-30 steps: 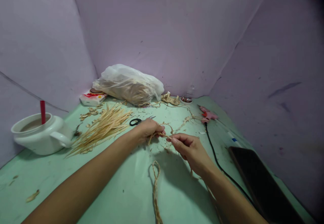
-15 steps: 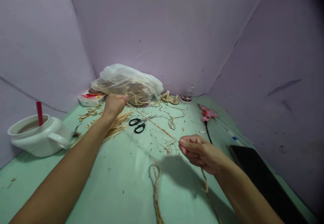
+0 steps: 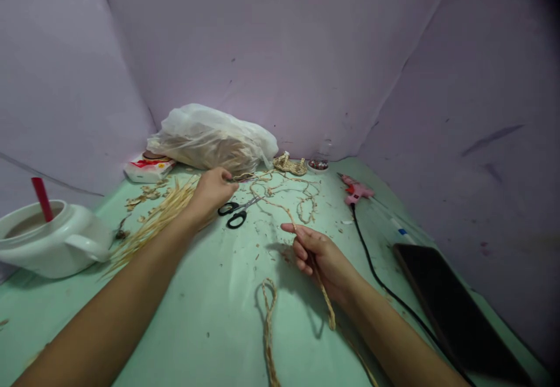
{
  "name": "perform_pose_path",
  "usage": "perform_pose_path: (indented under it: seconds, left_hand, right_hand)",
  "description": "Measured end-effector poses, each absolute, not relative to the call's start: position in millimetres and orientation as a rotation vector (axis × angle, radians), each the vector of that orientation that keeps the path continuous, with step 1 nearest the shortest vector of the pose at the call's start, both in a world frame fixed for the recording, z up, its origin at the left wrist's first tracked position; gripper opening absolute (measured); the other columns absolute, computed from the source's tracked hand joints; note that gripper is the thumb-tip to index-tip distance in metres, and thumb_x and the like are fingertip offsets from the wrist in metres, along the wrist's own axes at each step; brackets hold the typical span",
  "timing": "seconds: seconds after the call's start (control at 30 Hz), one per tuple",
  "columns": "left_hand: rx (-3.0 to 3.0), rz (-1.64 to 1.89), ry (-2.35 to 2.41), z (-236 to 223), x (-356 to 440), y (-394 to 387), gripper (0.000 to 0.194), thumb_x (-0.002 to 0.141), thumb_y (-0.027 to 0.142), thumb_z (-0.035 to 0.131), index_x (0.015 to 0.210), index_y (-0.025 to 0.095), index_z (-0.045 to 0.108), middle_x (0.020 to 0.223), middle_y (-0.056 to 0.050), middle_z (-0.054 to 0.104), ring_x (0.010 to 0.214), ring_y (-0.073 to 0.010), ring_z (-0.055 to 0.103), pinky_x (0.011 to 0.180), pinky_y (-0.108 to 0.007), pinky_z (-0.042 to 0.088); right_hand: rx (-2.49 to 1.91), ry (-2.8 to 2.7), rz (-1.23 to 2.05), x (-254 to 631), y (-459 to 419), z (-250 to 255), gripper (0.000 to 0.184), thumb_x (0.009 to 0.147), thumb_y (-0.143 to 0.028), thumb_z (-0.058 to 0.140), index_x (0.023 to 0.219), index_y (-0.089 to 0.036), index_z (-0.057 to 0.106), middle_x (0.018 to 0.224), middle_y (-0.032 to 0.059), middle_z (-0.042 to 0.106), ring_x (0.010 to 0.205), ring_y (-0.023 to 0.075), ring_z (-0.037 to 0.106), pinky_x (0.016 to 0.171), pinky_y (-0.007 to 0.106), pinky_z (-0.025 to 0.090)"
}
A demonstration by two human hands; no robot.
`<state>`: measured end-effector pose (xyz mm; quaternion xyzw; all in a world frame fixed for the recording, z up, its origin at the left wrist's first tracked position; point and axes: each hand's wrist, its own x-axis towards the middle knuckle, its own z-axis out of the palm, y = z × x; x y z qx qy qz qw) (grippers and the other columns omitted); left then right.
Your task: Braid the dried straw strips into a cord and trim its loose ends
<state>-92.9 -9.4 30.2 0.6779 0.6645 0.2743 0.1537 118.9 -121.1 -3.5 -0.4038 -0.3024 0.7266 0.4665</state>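
My right hand (image 3: 321, 255) is closed around a twisted straw-coloured cord (image 3: 324, 296), its index finger stretched out to the left. One end of the cord hangs below the palm, while the rest runs forward and slack across the table. My left hand (image 3: 217, 188) reaches to the front of the plastic bag, thumb and index finger drawn together; what lies between them I cannot make out. Beneath its wrist lie pale dry fibre strips (image 3: 151, 235). Black-handled scissors (image 3: 238, 212) rest just right of that wrist. A looped, braided cord (image 3: 269, 323) lies nearest me.
A white pot (image 3: 56, 241) with a red handle in it stands left. At the back are a plastic bag (image 3: 210, 133), a small woven piece (image 3: 289, 165) and a bowl of beads (image 3: 318, 166). A pink glue gun (image 3: 359, 191) and black phone (image 3: 455, 311) lie right.
My hands first moved apart, pulling the cord taut. Now it has gone slack between them, my left hand has shifted slightly right, and my right index finger has straightened.
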Motion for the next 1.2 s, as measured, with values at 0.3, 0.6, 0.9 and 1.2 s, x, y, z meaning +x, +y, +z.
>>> perform_pose_path:
  seconds: [0.3, 0.6, 0.9, 1.2]
  left_hand:
    - [2.470, -0.038, 1.979, 5, -76, -39, 0.032, 0.073, 0.034, 0.046, 0.090, 0.015, 0.064, 0.092, -0.016, 0.065, 0.084, -0.0260, 0.060, 0.067, -0.030, 0.042]
    - [2.487, -0.043, 1.931, 12, -79, -35, 0.030, 0.071, 0.028, 0.043, 0.091, 0.017, 0.062, 0.090, -0.013, 0.066, 0.084, -0.0269, 0.060, 0.064, -0.030, 0.041]
    - [2.596, -0.058, 2.008, 6, -79, -39, 0.029, 0.072, 0.023, 0.039, 0.087, 0.014, 0.063, 0.092, -0.017, 0.061, 0.086, -0.0286, 0.057, 0.066, -0.033, 0.041]
    - [2.583, -0.187, 1.904, 7, -83, -34, 0.026, 0.064, 0.019, 0.045, 0.083, 0.018, 0.061, 0.086, -0.013, 0.064, 0.079, -0.0255, 0.059, 0.059, -0.029, 0.039]
  right_hand:
    - [-0.906, -0.640, 1.811, 123, -120, 4, 0.017, 0.081, -0.011, 0.046, 0.095, -0.011, 0.057, 0.071, 0.0051, 0.066, 0.052, 0.0093, 0.061, 0.047, 0.017, 0.050]
    - [-0.746, -0.552, 1.938, 129, -113, 4, 0.025, 0.082, -0.010, 0.038, 0.101, -0.007, 0.055, 0.082, 0.0138, 0.069, 0.071, 0.0178, 0.068, 0.067, 0.028, 0.055]
    - [-0.746, -0.527, 1.955, 131, -115, 8, 0.041, 0.065, 0.000, 0.038, 0.103, -0.003, 0.053, 0.086, 0.0161, 0.069, 0.077, 0.0207, 0.068, 0.073, 0.030, 0.053]
    - [-0.716, -0.574, 1.927, 131, -116, 11, 0.049, 0.062, 0.005, 0.038, 0.109, -0.003, 0.048, 0.094, 0.0167, 0.068, 0.081, 0.0193, 0.067, 0.074, 0.028, 0.054]
